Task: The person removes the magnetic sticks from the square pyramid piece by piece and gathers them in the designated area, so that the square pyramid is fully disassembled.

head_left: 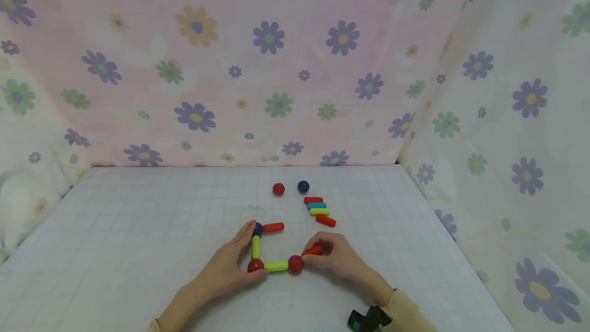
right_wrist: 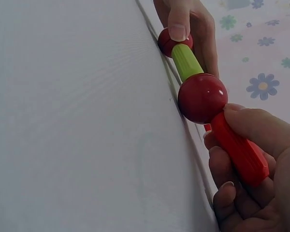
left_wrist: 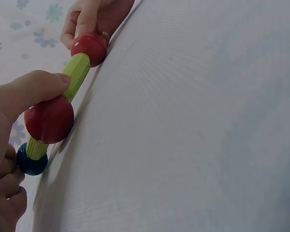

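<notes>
Red and blue balls joined by yellow-green rods form an angled frame on the table in the head view. My left hand [head_left: 224,266] lies along its left side, straight fingers touching the blue ball [head_left: 258,229] and thumb pressing near the corner red ball [head_left: 255,266]. A yellow-green rod [head_left: 276,266] runs right to another red ball [head_left: 295,264]. Against that ball, my right hand [head_left: 338,257] pinches a red rod [right_wrist: 238,150] between thumb and fingers; the rod's end touches the ball. Another red rod [head_left: 274,227] sticks out rightward from the blue ball.
Farther back lie a loose red ball [head_left: 278,189] and a dark blue ball [head_left: 303,186]. Beside them are loose rods: red [head_left: 313,200], blue [head_left: 316,206], yellow-green [head_left: 319,211] and red [head_left: 325,220]. Flowered cloth [head_left: 230,91] walls the white table [head_left: 138,229].
</notes>
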Motion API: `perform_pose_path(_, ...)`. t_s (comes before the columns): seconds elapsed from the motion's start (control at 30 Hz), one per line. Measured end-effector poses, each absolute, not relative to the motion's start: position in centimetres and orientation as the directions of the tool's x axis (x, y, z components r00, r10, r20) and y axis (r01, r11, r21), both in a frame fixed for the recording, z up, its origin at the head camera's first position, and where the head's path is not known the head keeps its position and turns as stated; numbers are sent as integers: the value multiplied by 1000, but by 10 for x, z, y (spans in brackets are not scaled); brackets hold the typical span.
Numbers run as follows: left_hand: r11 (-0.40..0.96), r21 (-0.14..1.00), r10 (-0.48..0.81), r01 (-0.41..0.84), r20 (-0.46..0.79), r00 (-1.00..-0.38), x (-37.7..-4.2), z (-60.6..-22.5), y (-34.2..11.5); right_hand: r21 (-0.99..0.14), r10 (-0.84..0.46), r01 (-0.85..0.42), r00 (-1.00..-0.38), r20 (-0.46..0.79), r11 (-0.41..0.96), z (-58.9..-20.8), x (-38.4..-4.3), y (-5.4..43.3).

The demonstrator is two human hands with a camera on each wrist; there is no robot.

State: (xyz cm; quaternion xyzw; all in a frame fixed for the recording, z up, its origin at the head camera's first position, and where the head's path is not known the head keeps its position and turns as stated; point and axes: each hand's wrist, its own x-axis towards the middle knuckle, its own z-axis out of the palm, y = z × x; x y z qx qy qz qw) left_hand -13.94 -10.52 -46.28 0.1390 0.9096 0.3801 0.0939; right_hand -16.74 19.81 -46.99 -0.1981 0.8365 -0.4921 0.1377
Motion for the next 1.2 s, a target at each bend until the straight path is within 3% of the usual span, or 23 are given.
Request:
perform_pose_path(0.93, 676, 712, 323, 193, -50, -945, -139, -463, -105, -895, -478, -184, -878, -35, 405, -473, -166, 198)
perform_pose_path(1.2, 677, 713, 319, 183, -60, -946, -139, -461, -104, -893, -343, -141, -939, -16, 427, -472, -167, 199)
